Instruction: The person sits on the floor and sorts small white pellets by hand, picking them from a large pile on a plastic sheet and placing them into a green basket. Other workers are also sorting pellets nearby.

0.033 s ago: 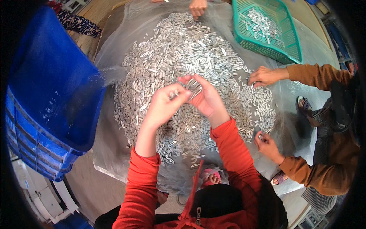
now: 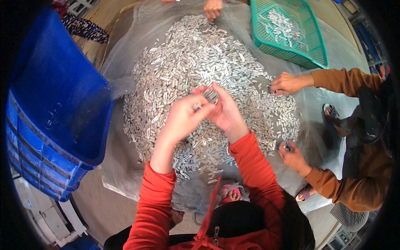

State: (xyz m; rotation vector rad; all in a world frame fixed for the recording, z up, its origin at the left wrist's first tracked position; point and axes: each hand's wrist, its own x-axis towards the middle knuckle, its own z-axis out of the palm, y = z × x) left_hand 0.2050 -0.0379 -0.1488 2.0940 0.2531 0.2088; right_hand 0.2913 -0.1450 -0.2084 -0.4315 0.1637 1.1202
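At the far left of the scene a big blue slatted plastic crate stands tilted, its open side toward the heap. Right of it, a wide mound of small silvery metal pieces lies on a grey plastic sheet. Your left hand is raised over the near middle of the mound, fingers curled and pressed together on a few of the silvery pieces. Your right hand touches it just to the right, fingers cupped round a small bunch of pieces held between both hands. Far right, a green plastic mesh basket holds more pieces. On the right, a person in brown sleeves has one hand on the mound's edge and another nearer you.
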